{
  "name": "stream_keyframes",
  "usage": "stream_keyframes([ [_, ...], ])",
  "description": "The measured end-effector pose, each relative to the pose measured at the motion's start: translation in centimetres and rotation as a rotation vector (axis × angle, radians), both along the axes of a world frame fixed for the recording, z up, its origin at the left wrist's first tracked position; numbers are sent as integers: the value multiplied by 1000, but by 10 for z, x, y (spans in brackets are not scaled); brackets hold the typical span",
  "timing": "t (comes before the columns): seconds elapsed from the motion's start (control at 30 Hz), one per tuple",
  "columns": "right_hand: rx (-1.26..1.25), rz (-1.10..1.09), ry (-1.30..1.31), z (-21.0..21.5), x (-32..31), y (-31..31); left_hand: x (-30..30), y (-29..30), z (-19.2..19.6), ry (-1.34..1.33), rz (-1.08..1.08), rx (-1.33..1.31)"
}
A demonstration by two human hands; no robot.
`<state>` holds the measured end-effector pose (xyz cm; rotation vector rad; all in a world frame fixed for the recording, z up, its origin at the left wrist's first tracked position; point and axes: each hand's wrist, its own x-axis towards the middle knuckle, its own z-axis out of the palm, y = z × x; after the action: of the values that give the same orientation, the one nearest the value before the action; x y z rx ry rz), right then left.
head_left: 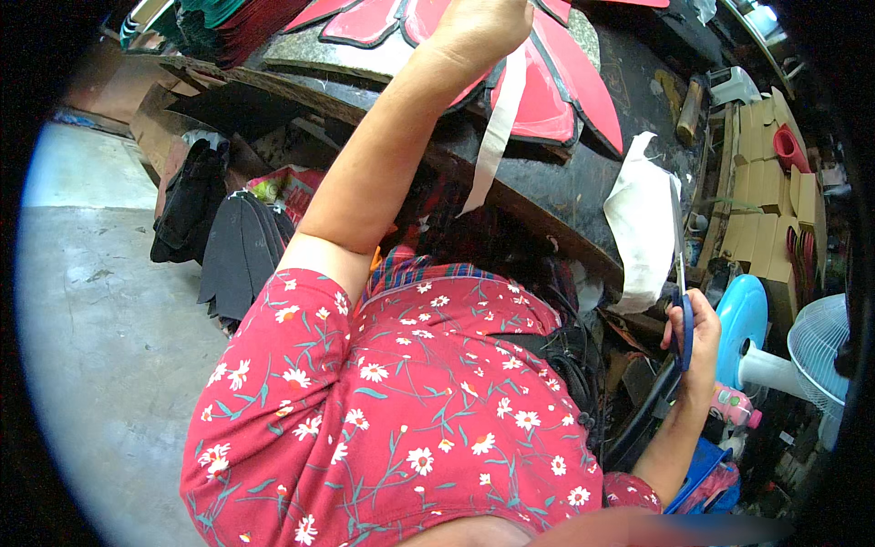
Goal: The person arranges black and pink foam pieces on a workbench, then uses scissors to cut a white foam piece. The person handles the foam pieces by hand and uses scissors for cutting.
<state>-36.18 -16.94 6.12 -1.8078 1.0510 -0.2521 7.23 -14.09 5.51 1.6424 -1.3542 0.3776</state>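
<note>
The person's left hand is stretched up over the dark workbench, fingers pressed together and pinching the top of a pale strip that hangs down across the red petal-shaped pieces. The right hand, low at the bench edge, grips blue-handled scissors, blades pointing up beside a white sheet. Judged step: laying the strip along a petal edge. The next move probably calls for pressing it flat, then trimming the loose end.

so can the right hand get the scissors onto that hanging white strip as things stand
Probably yes: the right hand holds blue-handled scissors low beside the bench, and nothing blocks the white paper strip dangling from the left hand.
</note>
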Motion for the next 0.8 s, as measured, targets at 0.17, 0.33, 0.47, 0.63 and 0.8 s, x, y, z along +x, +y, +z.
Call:
stream_keyframes([
  [0.17,-10,-58,10,-4,-18,3,-17,28,6,-308,213,-123],
  [0.33,48,-46,99,-9,-28,4,-92,61,-2,-278,-87,3],
  [0.47,101,-56,45,-14,-27,10,-152,57,-34,-105,-338,266],
  [0.63,116,-102,105,-13,-32,23,-163,15,-47,-101,-337,203],
  [0.8,155,-132,87,-16,-42,37,-145,-29,-32,335,-523,24],
])
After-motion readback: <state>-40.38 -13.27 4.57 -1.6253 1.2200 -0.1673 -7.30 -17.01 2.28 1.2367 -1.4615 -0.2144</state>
